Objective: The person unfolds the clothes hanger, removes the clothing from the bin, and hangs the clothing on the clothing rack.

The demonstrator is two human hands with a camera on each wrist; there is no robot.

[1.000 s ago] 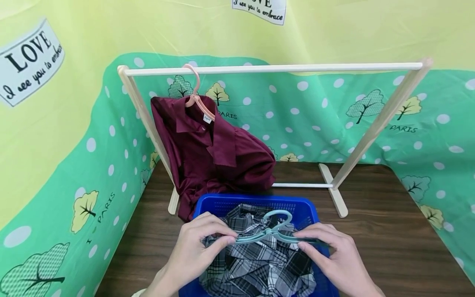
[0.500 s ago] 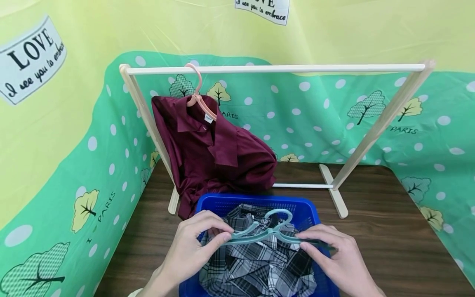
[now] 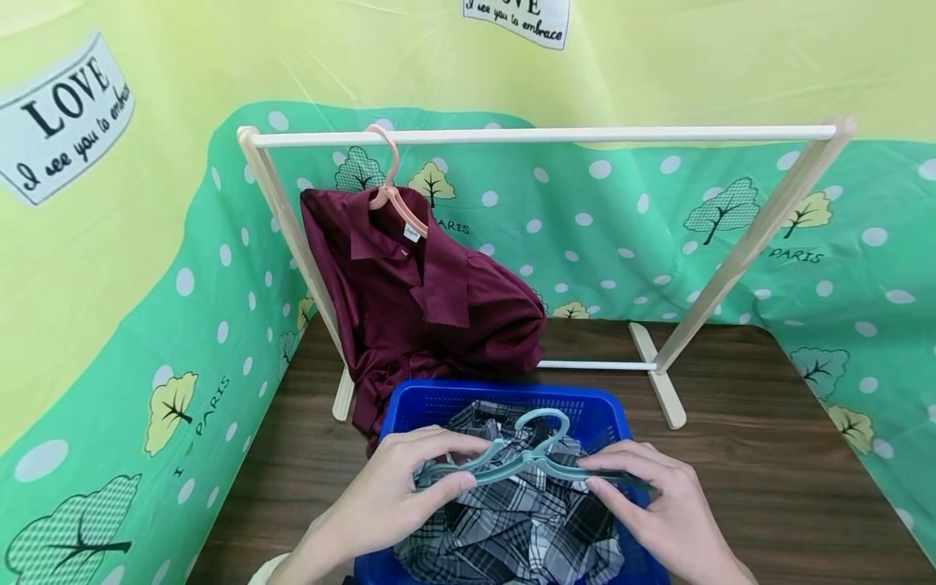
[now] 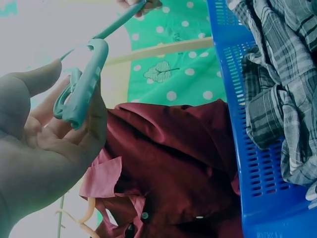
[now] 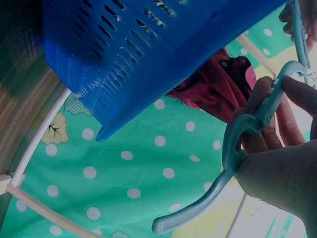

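Observation:
A light teal plastic hanger [image 3: 536, 457] is held level above the blue basket, its hook upward. My left hand [image 3: 395, 496] holds its left arm between thumb and fingers; a small curved piece rises from that arm beside the fingertips. In the left wrist view the end of the hanger [image 4: 86, 89] lies across the curled fingers [image 4: 96, 129]. My right hand [image 3: 669, 496] pinches the right arm between thumb and index finger. The right wrist view shows the hanger's [image 5: 271, 99] hinged middle and hook. Underneath, a grey plaid shirt [image 3: 504, 528] lies crumpled in the basket [image 3: 504, 393].
Behind the basket stands a wooden rack with a white top bar [image 3: 585, 135]. On its left side a maroon shirt [image 3: 490, 292] hangs from a pink hanger [image 3: 395, 162], its lower part against the basket. The rack's right foot [image 3: 658, 378] stands on the brown table [image 3: 760, 455].
My left hand slid slightly outward along the hanger, then came back toward the middle. The curved piece on the hanger's left arm came into view. The right hand stayed nearly still.

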